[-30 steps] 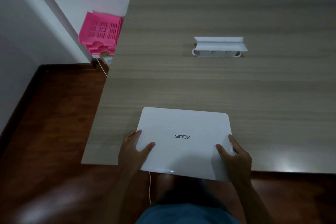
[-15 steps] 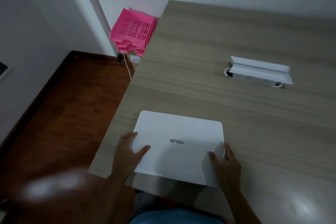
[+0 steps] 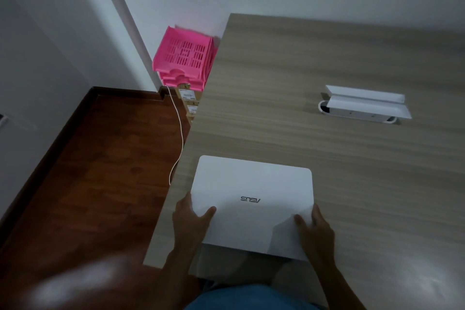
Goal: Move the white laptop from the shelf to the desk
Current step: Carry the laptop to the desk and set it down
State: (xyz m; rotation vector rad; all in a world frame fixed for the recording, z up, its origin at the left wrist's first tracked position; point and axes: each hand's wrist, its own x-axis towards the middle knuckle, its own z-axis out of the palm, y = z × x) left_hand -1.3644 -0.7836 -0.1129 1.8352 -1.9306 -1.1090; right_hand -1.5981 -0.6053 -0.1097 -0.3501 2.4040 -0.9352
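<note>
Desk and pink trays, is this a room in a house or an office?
Probably a home study or small office. A wide wooden desk has a built-in socket box, pink paper trays are stacked by the wall, and both hands hold a white laptop.

The laptop [image 3: 253, 199] lid carries the brand "ASUS" (upside down from here). White labels [image 3: 189, 95] beside the desk [image 3: 314, 148] are unreadable.
</note>
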